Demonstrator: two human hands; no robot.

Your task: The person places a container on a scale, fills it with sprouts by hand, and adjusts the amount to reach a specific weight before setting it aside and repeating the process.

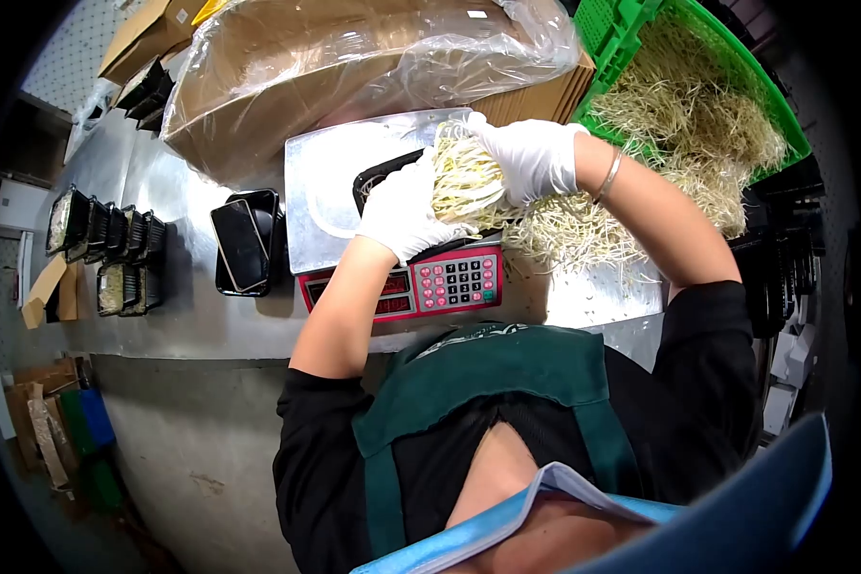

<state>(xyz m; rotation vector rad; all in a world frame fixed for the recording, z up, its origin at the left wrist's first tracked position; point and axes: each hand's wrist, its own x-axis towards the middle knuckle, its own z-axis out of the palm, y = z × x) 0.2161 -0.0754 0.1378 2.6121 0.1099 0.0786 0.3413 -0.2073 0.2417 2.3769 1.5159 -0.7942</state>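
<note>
One black plastic tray (366, 181) on the flat metal-topped scale (320, 177), pale stringy sprouts (467, 182) in it. Left grip (432, 196) curled onto sprouts, right grip (491, 163) cupped round their other side. One green crate (614, 29), more sprouts spilling onto steel desk (201, 325). One cardboard box (249, 129), crinkly clear liner. One phone (240, 244) over second tray (277, 251).

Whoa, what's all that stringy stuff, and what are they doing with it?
Those look like sprouts. A person in white gloves has both hands on them, the left hand and the right hand, over a black tray on a scale. More sprouts are heaped beside it and in the green crate. Over to the left, small boxes stand in a group, and a phone lies on another tray.
</note>
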